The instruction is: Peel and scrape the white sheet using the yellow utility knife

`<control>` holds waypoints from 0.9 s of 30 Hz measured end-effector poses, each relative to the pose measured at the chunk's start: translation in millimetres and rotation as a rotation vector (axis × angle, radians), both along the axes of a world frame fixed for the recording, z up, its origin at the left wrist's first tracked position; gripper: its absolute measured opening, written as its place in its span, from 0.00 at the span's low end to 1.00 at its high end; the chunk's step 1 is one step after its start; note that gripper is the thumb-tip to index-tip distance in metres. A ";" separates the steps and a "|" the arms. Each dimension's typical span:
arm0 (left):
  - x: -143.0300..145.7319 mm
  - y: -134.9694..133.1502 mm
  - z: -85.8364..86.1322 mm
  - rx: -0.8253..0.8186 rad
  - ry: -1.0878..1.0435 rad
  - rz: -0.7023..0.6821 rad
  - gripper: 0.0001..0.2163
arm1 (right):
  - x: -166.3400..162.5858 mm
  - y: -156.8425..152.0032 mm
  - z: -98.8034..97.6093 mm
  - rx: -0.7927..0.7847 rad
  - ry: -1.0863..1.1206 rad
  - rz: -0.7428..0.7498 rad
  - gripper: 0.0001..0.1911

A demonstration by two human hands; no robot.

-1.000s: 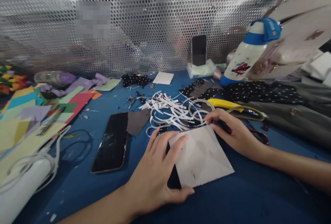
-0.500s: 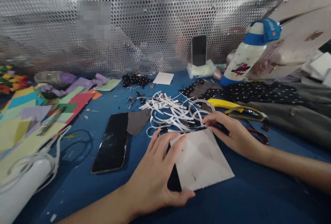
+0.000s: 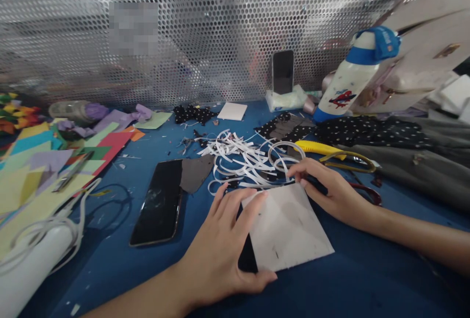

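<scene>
My left hand (image 3: pixel 223 239) spreads over the left side of a square white sheet (image 3: pixel 290 230). Its index fingertip touches the top edge and its thumb the bottom edge. A black piece (image 3: pixel 248 258) shows from under the sheet along its left side. My right hand (image 3: pixel 330 193) is closed around a slim black pen-like tool (image 3: pixel 316 184), near the sheet's top right corner. The tool's tip is hidden by the fingers. Just beyond both hands lies a tangle of white paper strips (image 3: pixel 242 156).
A black phone (image 3: pixel 157 205) lies left, near coloured papers (image 3: pixel 40 161) and a white cabled device (image 3: pixel 40 254). To the right are a yellow-handled tool (image 3: pixel 319 148), dark fabric (image 3: pixel 411 161), a bottle (image 3: pixel 347 83) and a bag (image 3: pixel 422 58). Perforated metal (image 3: pixel 205 34) stands behind.
My right hand has shifted slightly, and more of the black tool shows in it. The left hand and the sheet are almost still.
</scene>
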State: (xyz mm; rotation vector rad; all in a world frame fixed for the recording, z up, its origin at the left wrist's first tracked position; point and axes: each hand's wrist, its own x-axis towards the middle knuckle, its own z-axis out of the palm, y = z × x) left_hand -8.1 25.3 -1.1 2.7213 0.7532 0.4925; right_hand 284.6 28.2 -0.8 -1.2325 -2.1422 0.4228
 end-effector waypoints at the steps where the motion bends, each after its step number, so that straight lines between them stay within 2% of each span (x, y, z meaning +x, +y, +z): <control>1: -0.4 -0.4 -0.4 -0.002 -0.018 0.008 0.48 | -0.1 -0.2 0.0 -0.002 0.004 0.001 0.14; 6: -2.0 -1.7 0.8 -0.060 -0.152 0.120 0.48 | -1.9 -1.9 -2.0 -0.014 0.145 -0.006 0.16; 11: -1.9 -2.0 4.8 -0.110 -0.289 0.289 0.46 | 0.0 -3.7 -1.9 -0.116 0.327 -0.017 0.17; 15: -2.8 -3.1 0.4 0.005 -0.385 0.382 0.47 | 3.5 -6.2 8.5 -0.126 0.241 0.108 0.14; 20: -3.4 -1.1 -5.9 0.034 -0.406 0.407 0.47 | 3.5 -8.7 19.7 -0.135 0.291 0.290 0.25; 22: -2.6 0.3 -6.6 0.011 -0.418 0.418 0.46 | 3.1 -8.5 18.1 -0.190 0.293 0.368 0.26; 23: -2.3 0.9 -6.8 0.006 -0.417 0.420 0.46 | 2.9 -8.1 16.2 -0.213 0.292 0.368 0.24; 27: -2.9 2.2 -8.1 0.018 -0.397 0.384 0.51 | 1.6 -5.1 7.3 -0.241 0.412 0.183 0.16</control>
